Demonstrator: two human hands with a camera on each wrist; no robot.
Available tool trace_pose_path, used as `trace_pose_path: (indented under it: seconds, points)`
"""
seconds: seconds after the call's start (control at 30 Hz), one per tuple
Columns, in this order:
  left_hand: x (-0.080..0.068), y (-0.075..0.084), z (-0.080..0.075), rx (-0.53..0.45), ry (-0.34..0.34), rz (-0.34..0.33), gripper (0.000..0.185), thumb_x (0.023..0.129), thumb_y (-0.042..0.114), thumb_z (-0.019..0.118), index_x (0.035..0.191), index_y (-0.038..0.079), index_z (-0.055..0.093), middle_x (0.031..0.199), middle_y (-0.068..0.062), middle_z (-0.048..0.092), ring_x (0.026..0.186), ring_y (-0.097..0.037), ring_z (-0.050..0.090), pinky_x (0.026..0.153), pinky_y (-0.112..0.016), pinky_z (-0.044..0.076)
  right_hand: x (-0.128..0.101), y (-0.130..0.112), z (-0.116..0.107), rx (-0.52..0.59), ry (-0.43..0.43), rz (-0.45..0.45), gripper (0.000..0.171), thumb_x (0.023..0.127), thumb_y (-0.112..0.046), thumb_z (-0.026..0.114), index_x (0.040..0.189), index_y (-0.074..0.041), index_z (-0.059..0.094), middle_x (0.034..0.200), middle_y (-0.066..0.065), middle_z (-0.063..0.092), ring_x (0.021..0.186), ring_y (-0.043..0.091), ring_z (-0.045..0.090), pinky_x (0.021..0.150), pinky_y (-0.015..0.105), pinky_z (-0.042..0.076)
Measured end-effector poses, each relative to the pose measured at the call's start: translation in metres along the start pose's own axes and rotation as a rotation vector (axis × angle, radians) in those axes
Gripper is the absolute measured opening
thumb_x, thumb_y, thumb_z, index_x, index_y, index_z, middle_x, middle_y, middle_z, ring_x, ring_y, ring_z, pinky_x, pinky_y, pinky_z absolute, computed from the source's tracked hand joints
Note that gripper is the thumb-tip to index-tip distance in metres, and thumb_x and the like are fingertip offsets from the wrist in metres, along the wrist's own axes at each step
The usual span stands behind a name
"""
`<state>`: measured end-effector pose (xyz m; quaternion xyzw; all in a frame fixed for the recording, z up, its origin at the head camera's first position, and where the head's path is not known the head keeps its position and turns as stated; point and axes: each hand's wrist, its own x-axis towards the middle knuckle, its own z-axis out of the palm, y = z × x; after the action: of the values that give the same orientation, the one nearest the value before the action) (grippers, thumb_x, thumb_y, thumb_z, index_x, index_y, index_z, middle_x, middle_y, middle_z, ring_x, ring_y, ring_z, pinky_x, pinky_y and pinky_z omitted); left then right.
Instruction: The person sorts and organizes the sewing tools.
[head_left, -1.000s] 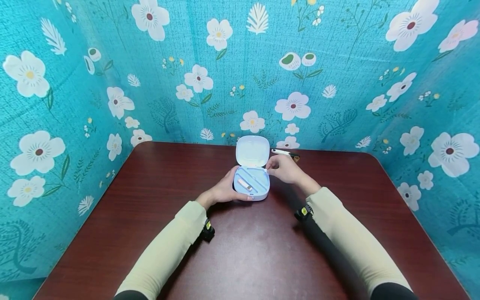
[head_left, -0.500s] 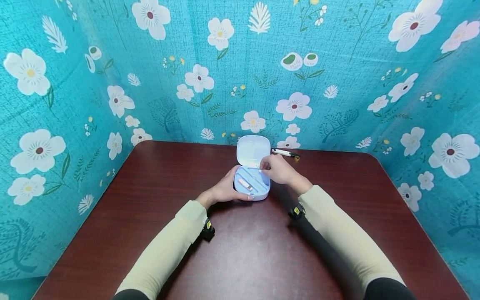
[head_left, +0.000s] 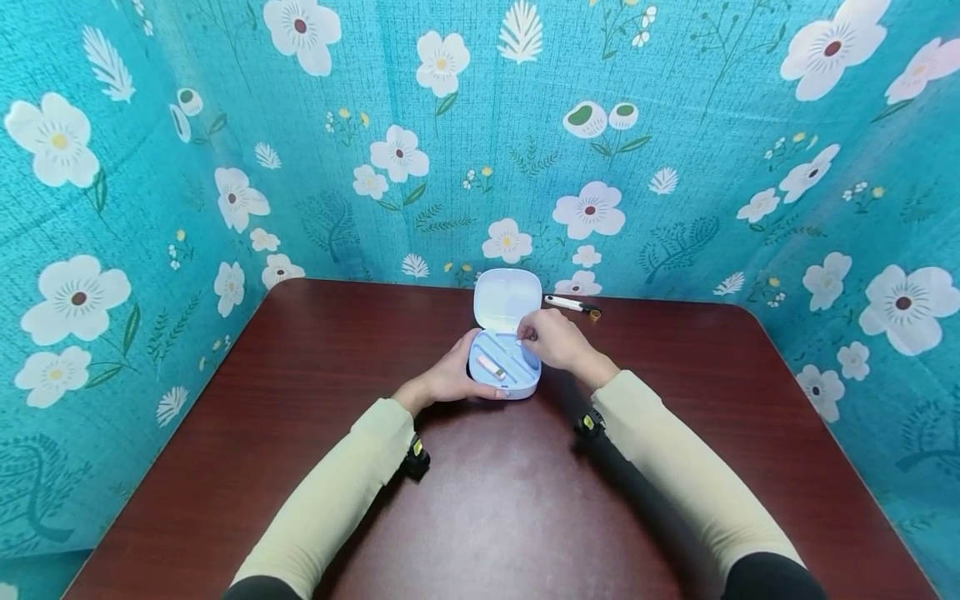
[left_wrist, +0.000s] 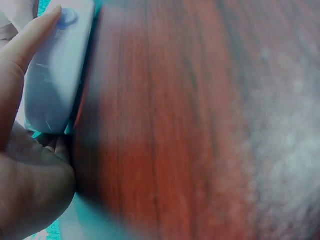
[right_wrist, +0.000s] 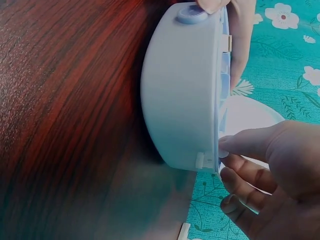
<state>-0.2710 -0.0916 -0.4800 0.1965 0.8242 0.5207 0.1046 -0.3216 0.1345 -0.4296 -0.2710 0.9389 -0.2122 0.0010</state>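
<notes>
The pale blue case (head_left: 504,364) sits open on the dark red table (head_left: 300,400), lid upright, a small pink stick (head_left: 491,367) lying inside. The left hand (head_left: 450,379) curls around its near-left side, gripping it. The right hand (head_left: 551,340) pinches something small and white over the far-right compartment; a pen (head_left: 567,303) lies just beyond those fingers.

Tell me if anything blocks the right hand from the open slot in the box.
Nothing visible does. The right hand is already over the box, fingertips at its far right corner. The lid stands open behind, and the left hand holds the box's left side.
</notes>
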Motion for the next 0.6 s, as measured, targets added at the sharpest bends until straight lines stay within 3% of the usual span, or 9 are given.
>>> trace_pose_path:
  seconds: [0.2,0.6]
  points:
    - [0.0018,-0.0044,-0.0009,0.031,-0.005,-0.005,0.112,0.071,0.032,0.096,0.157,0.015,0.026,0.143,-0.006,0.043,0.128,-0.02,0.044,0.112,-0.043,0.033,0.0011,0.0012,0.001,-0.025,0.03,0.009,0.009,0.091,-0.006,0.071,0.098,-0.005,0.077,0.096,0.008,0.072,0.09,0.024,0.066,0.082,0.044,0.055]
    - [-0.0003,-0.0025,-0.0007,0.037,-0.011,-0.022,0.115,0.07,0.035,0.096,0.158,0.014,0.025,0.142,-0.005,0.043,0.127,-0.02,0.045,0.112,-0.043,0.034,-0.0079,0.0069,-0.0018,-0.023,0.039,0.024,0.011,0.092,-0.011,0.072,0.102,-0.007,0.074,0.1,0.008,0.068,0.092,0.024,0.063,0.082,0.043,0.054]
